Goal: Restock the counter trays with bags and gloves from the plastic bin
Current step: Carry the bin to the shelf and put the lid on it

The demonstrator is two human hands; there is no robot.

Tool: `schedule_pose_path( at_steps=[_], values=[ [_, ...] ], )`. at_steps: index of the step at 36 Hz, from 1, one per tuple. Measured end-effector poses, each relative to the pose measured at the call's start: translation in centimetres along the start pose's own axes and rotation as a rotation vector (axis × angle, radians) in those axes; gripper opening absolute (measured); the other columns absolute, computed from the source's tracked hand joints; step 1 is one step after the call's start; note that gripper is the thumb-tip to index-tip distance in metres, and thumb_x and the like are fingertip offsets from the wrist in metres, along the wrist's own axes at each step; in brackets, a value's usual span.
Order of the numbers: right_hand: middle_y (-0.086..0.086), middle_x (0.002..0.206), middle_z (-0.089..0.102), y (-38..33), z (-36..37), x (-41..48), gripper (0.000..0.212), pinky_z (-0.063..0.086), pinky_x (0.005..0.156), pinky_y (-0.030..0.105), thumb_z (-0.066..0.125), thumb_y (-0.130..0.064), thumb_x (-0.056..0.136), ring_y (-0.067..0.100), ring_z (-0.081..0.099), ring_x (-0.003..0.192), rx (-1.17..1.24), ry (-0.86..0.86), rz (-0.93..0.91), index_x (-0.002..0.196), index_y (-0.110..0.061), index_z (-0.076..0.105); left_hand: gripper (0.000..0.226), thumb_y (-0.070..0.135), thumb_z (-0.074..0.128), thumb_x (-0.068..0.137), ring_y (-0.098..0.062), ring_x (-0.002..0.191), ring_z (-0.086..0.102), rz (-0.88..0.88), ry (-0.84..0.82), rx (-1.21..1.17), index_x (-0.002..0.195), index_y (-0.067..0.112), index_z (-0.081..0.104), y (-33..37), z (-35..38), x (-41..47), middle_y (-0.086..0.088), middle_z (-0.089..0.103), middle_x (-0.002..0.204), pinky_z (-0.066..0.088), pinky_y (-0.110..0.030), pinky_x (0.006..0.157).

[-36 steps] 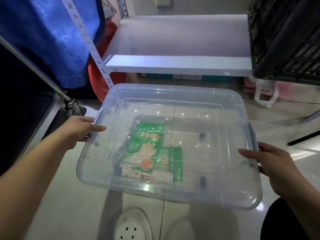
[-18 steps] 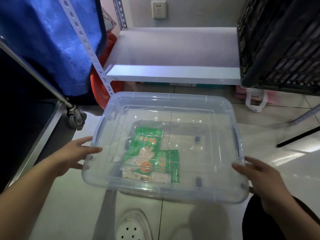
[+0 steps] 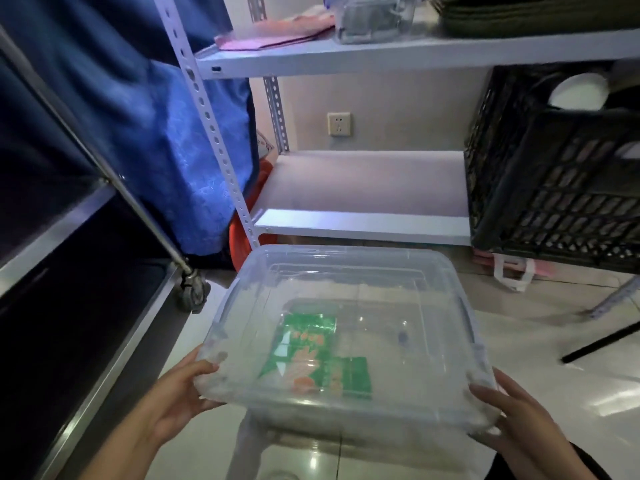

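Plastic bin (image 3: 433, 306), clear and lidded, is held level above a pale tiled floor (image 3: 540, 344), just in front of a white metal rack. The left hand (image 3: 176, 393) clasps the bin's near-left corner, thumb on top and fingers curled beneath. The right hand (image 3: 512, 414) grips the near-right corner the same way, thumb on the rim. Through the lid a green glove packet (image 3: 304, 351) lies on the bottom toward the near-left, with a second green packet (image 3: 349, 375) touching its right side. Beyond the bin, the rack's lower shelf (image 3: 363, 188) carries a black crate (image 3: 554, 174) at its right end. A wall socket (image 3: 338, 124) sits above that shelf. Blue cloth (image 3: 166, 133) hangs at the left, above a caster wheel (image 3: 194, 292).
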State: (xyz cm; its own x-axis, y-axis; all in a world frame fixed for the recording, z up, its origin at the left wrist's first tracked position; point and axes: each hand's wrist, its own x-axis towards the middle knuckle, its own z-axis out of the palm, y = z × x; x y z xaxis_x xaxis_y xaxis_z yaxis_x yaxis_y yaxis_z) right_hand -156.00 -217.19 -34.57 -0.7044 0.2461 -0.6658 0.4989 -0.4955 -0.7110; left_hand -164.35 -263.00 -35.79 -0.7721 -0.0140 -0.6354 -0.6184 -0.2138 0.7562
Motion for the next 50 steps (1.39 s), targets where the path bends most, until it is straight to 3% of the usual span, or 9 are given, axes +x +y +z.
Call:
schedule_pose_path(
  at_steps=[10, 21, 24, 28, 33, 37, 41, 45, 50],
  values=[
    [0.005, 0.109, 0.075, -9.1, 1.7, -4.8, 0.052, 0.057, 0.073, 0.051, 0.067, -0.003, 0.065, 0.020, 0.074, 0.086, 0.013, -0.198, -0.266, 0.111, -0.026, 0.072, 0.057, 0.003, 0.051, 0.079, -0.040, 0.117, 0.058, 0.243, -0.088, -0.107, 0.133, 0.018, 0.060, 8.1, 1.6, -4.7, -0.013, 0.065, 0.131, 0.053, -0.052, 0.085],
    [0.007, 0.109, 0.075, -19.2, 6.3, -3.4, 0.033, 0.060, 0.075, 0.050, 0.063, -0.013, 0.085, 0.030, 0.073, 0.093, -0.044, -0.181, -0.487, 0.114, -0.026, 0.071, 0.022, 0.017, 0.060, 0.071, -0.023, 0.045, 0.062, 0.261, -0.088, -0.067, 0.077, 0.002, 0.075, 19.6, 10.0, -3.0, -0.012, 0.064, 0.059, 0.052, -0.026, 0.042],
    [0.010, 0.109, 0.074, -19.4, 6.5, -2.2, 0.032, 0.057, 0.077, 0.050, 0.062, -0.011, 0.087, 0.035, 0.069, 0.098, -0.057, -0.129, -0.479, 0.117, -0.022, 0.068, 0.024, 0.011, 0.058, 0.079, -0.027, 0.056, 0.064, 0.266, -0.075, -0.105, 0.098, -0.001, 0.065, 20.4, 11.0, -1.6, -0.017, 0.065, 0.076, 0.057, -0.036, 0.045],
    [0.004, 0.110, 0.074, -17.8, 6.3, -1.7, 0.055, 0.059, 0.078, 0.052, 0.075, -0.008, 0.072, 0.031, 0.071, 0.098, -0.089, -0.144, -0.586, 0.120, -0.032, 0.064, 0.042, 0.008, 0.060, 0.079, -0.036, 0.095, 0.058, 0.317, -0.079, -0.052, 0.120, -0.002, 0.059, 20.5, 11.4, 0.3, -0.023, 0.059, 0.108, 0.050, -0.054, 0.099],
    [-0.012, 0.155, 0.036, -16.1, 5.3, -0.9, 0.071, 0.045, 0.105, 0.049, 0.086, -0.029, 0.062, 0.013, 0.042, 0.137, -0.456, -0.060, -0.892, 0.122, -0.056, 0.057, 0.047, 0.004, 0.061, 0.077, -0.040, 0.109, 0.064, 0.497, -0.192, -0.002, 0.124, -0.001, 0.060, 19.4, 10.9, 1.6, -0.021, 0.068, 0.122, 0.051, -0.053, 0.095],
    [-0.018, 0.158, 0.019, -16.1, 6.1, 0.2, 0.056, 0.041, 0.101, 0.015, 0.073, -0.055, 0.059, 0.016, 0.017, 0.148, -0.958, 0.062, -1.110, 0.115, -0.053, 0.062, 0.046, 0.000, 0.062, 0.080, -0.037, 0.112, 0.066, 0.589, -0.289, 0.040, 0.126, 0.010, 0.063, 18.5, 10.2, 2.5, -0.021, 0.064, 0.130, 0.058, -0.048, 0.088],
    [0.006, 0.144, 0.051, -17.7, 7.7, 1.3, 0.047, 0.024, 0.111, 0.059, 0.074, -0.048, 0.068, 0.041, 0.024, 0.143, -1.179, 0.372, -1.375, 0.112, -0.030, 0.072, 0.088, 0.001, 0.075, 0.074, -0.020, 0.112, 0.066, 0.716, -0.122, -0.038, 0.147, 0.031, 0.038, 18.8, 11.6, 3.6, -0.011, 0.042, 0.153, 0.059, -0.036, 0.085],
    [0.011, 0.121, 0.069, -20.2, 10.4, 3.0, 0.039, 0.035, 0.104, 0.061, 0.078, -0.021, 0.081, 0.037, 0.055, 0.123, -1.336, 0.444, -1.476, 0.118, -0.017, 0.071, 0.073, 0.029, 0.079, 0.082, -0.020, 0.147, 0.024, 1.185, 0.392, 0.665, 0.143, 0.047, 0.042, 20.8, 14.4, 4.7, -0.004, 0.023, 0.161, 0.024, -0.041, 0.118],
    [0.017, 0.138, 0.057, -20.7, 13.3, 5.6, 0.048, 0.030, 0.111, 0.059, 0.062, -0.015, 0.091, 0.043, 0.045, 0.131, -1.470, 0.494, -1.448, 0.138, -0.011, 0.054, 0.058, 0.042, 0.045, 0.100, -0.037, 0.152, -0.001, 1.238, 0.443, 1.306, 0.154, 0.035, 0.024, 19.8, 19.5, 7.0, -0.008, 0.012, 0.166, 0.003, -0.054, 0.121]
  ],
)
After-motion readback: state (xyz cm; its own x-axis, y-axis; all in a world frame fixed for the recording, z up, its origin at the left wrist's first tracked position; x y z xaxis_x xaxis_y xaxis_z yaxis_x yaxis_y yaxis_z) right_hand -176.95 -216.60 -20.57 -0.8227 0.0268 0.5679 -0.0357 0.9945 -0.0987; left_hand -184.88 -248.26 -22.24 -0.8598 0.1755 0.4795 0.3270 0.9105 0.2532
